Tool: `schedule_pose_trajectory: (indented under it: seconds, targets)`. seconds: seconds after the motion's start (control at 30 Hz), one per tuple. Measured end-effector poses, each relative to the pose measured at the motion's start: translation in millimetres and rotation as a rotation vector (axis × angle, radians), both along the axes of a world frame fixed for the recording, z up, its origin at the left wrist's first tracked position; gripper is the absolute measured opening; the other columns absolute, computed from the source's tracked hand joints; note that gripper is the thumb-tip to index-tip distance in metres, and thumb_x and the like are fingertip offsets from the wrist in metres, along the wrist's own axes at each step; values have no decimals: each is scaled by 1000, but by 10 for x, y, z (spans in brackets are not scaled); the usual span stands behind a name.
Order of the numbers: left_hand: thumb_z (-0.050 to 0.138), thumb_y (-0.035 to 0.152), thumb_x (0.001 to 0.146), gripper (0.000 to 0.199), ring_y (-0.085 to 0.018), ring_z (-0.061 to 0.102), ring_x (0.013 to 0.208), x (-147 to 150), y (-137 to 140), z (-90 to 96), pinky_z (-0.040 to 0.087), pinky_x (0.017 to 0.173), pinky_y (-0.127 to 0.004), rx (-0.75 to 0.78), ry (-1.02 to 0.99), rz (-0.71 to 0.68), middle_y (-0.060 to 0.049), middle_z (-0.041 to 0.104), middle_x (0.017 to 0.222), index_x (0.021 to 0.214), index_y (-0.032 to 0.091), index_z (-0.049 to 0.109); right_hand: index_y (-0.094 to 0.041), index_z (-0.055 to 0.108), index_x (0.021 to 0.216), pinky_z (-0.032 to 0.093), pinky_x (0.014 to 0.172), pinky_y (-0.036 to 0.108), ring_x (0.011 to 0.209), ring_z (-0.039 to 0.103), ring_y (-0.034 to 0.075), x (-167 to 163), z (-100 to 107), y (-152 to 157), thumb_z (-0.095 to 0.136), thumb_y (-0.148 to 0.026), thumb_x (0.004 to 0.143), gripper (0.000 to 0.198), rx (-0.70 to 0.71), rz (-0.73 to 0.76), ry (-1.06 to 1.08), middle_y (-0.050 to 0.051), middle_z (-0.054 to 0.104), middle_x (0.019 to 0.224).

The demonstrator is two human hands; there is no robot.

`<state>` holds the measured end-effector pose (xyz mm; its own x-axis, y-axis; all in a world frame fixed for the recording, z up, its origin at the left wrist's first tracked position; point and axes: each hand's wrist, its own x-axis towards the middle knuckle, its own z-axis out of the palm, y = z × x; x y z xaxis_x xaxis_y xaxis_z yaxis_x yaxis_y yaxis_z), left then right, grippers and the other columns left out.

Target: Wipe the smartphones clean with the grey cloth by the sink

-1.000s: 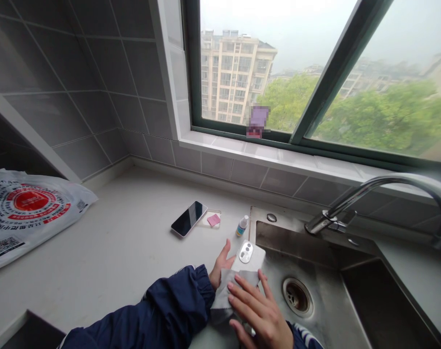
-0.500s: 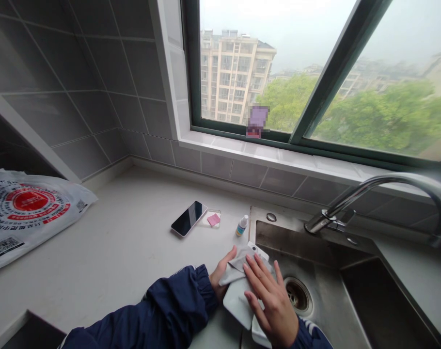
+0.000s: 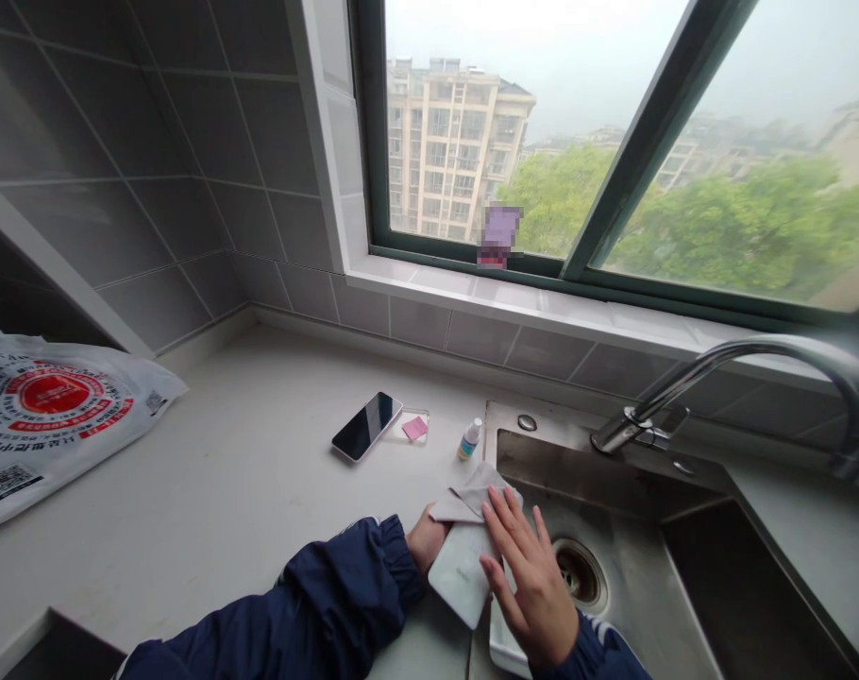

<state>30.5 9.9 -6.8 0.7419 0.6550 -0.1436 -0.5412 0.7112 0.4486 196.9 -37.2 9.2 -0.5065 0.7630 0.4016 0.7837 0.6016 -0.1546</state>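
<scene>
My left hand (image 3: pixel 428 541) grips a pale white phone (image 3: pixel 461 576) by its side, back face up, above the counter and sink edge. A light grey cloth (image 3: pixel 464 503) lies folded over the phone's upper part and hides it. Flat on the cloth rest the outstretched fingers of my right hand (image 3: pixel 535 576), slightly spread. Below the right hand, a white dish or box (image 3: pixel 501 652) shows in part at the sink's edge. Just beyond the cloth stands a small white dropper bottle (image 3: pixel 470 439) with a blue and yellow label.
A second phone (image 3: pixel 367 427) lies screen up on the white counter (image 3: pixel 260 482), beside a clear case (image 3: pixel 421 416) with a pink paper (image 3: pixel 414 429) on it. To the right are a steel sink (image 3: pixel 614 529) and a chrome faucet (image 3: pixel 684 387). A printed plastic bag (image 3: pixel 68 406) sits left.
The cloth has shifted and now covers the camera end of the phone, which showed before. More of the phone's lower back is visible, and my left thumb is now hidden by the cloth.
</scene>
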Motion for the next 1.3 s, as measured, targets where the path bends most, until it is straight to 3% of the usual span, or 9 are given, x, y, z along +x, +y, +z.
schedule_pose_trajectory:
  seconds: [0.23,0.4,0.5,0.6,0.73,0.9,1.0,1.13,1.3]
  targets:
    - [44,46,82,54,-22,59,79,-71,-78,21,38,78,-31,-37,61,-7,-11,69,91,118,11,63,-11,20,152,26,111,56,143,19,35,-42,43,-50,41,-27,97,61,-59,96,76,16,19,156]
    - [31,42,92,49,-14,42,55,-153,-45,11,28,60,-27,-46,126,-178,-3,56,63,118,14,63,-9,17,152,25,111,58,143,16,38,-109,24,-106,44,-29,96,65,-74,93,121,20,12,157]
    - [37,44,91,44,-10,33,49,-174,-26,-17,25,57,-27,-14,226,-217,1,48,57,109,16,65,-7,16,152,23,110,61,143,14,40,-129,23,-116,44,-29,96,66,-60,88,148,21,12,157]
    - [52,45,85,42,-7,33,48,-167,-33,14,25,53,-25,14,261,-163,-2,58,69,109,14,65,-8,17,152,23,110,62,142,16,40,-115,40,-105,44,-27,96,65,-30,94,178,20,16,156]
    - [57,44,84,53,-6,44,51,-122,-56,182,28,50,-22,54,274,-31,-7,66,101,131,21,52,-12,22,151,26,110,59,142,20,38,-68,60,-76,45,-23,95,62,-12,68,226,18,22,155]
    - [63,29,82,65,-13,62,75,-99,-67,379,44,59,-22,100,203,43,-8,58,126,141,35,36,-14,27,150,27,110,58,142,22,36,5,69,-38,38,-25,97,54,-13,65,278,15,24,155]
    - [62,33,82,70,-19,66,81,-129,-55,370,50,65,-29,52,140,10,-8,60,124,144,40,29,-15,32,148,26,110,59,142,23,36,54,75,-9,34,-27,99,51,-4,72,287,13,29,153]
    - [46,55,87,71,-27,68,82,-141,3,247,49,79,-43,-144,-2,-97,-14,67,111,147,23,29,-18,37,146,26,109,61,142,23,35,111,59,33,32,-29,100,47,11,102,256,10,38,150]
    - [44,47,91,66,-20,64,102,-53,75,120,37,101,-32,-152,-91,104,-11,66,116,147,16,29,-19,34,147,21,110,62,142,25,33,141,11,45,34,-33,100,49,-10,128,103,8,41,148]
